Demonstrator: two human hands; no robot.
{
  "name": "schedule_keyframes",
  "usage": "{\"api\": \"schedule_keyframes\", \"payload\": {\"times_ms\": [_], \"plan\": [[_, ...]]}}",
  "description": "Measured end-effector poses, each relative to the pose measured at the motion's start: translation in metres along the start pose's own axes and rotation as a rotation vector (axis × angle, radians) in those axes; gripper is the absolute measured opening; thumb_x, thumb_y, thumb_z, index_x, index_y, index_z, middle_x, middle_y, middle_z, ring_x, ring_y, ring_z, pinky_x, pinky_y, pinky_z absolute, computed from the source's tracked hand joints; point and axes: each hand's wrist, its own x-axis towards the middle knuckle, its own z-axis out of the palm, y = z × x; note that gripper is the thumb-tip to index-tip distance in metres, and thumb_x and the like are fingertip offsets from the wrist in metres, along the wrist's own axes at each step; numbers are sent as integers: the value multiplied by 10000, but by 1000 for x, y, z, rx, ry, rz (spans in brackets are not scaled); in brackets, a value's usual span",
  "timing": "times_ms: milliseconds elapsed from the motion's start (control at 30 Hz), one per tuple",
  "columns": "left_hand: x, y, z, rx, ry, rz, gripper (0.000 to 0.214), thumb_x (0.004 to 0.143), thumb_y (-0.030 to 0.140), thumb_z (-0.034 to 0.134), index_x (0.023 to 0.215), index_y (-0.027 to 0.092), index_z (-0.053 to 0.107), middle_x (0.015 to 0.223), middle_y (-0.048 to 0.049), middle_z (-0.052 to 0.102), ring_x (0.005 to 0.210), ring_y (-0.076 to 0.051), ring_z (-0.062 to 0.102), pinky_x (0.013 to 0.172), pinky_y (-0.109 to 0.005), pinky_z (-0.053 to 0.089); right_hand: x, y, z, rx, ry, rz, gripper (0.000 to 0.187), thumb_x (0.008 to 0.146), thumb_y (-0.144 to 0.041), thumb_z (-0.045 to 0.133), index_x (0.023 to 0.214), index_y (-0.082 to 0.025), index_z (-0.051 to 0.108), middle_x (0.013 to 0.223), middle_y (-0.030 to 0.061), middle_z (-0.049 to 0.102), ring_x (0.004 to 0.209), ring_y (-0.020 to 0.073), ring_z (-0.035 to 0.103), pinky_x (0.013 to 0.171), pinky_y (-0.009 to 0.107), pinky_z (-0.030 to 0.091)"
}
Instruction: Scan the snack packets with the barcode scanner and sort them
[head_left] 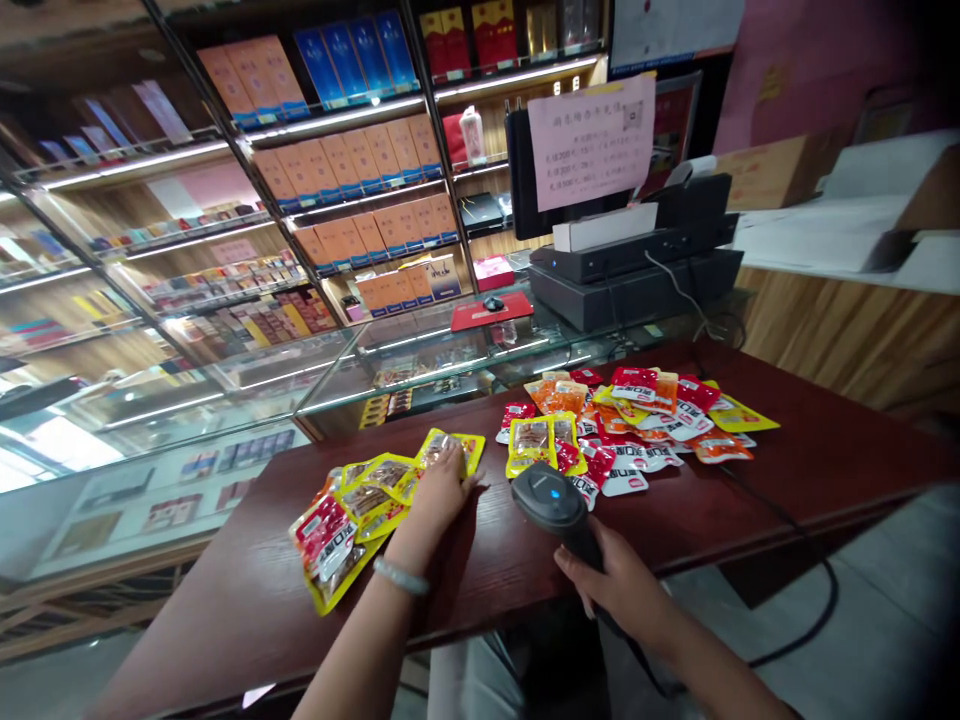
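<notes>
My right hand (619, 580) is wrapped round the handle of a black barcode scanner (551, 497), whose head points at a heap of snack packets (637, 425) on the dark red counter (825, 460). My left hand (439, 490), a pale bangle on its wrist, lies with fingers stretched out on a yellow snack packet (454, 445). That packet is at the right end of a smaller row of yellow and red packets (352, 510) lying to my left.
The scanner's black cable (817, 590) runs off the counter's right edge. A cash register (637, 260) with a pink paper notice stands behind the heap. Glass display cases (225, 400) and lit shelves of boxed goods (360, 160) fill the left and back.
</notes>
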Motion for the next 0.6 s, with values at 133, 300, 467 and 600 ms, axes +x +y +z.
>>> {"api": "schedule_keyframes", "payload": {"times_ms": [133, 300, 467, 600], "plan": [[-55, 9, -6, -106, 22, 7, 392, 926, 351, 643, 1300, 240, 685, 1415, -123, 696, 1340, -306, 628, 1136, -430, 467, 0, 0, 0, 2, -15, 4, 328, 886, -496, 683, 1037, -217, 595, 742, -36, 613, 447, 114, 509, 455, 254, 451], [-93, 19, -10, 54, 223, -241, 423, 942, 485, 583, 1175, 150, 695, 1212, -187, 745, 1197, -356, 663, 1068, -461, 475, -1, -1, 4, 12, -42, 13, 342, 884, -494, 678, 1049, -214, 570, 683, -69, 537, 428, 108, 486, 432, 241, 434], [-78, 28, 11, 117, 218, -412, 966, 875, 689, 604, 1556, 28, 418, 1557, -328, 501, 1482, -464, 442, 1192, -593, 340, -4, 3, 9, 25, -98, 4, 331, 917, -488, 666, 1071, -207, 581, 738, -54, 552, 448, 94, 483, 446, 235, 432], [-54, 18, 17, -56, 69, -243, 1025, 810, 448, 753, 1640, 70, 286, 1583, -284, 497, 1480, -394, 484, 1184, -519, 398, -5, 3, 6, 17, -89, -17, 320, 924, -486, 666, 1059, -207, 590, 757, -40, 568, 463, 96, 484, 450, 235, 438]]}}
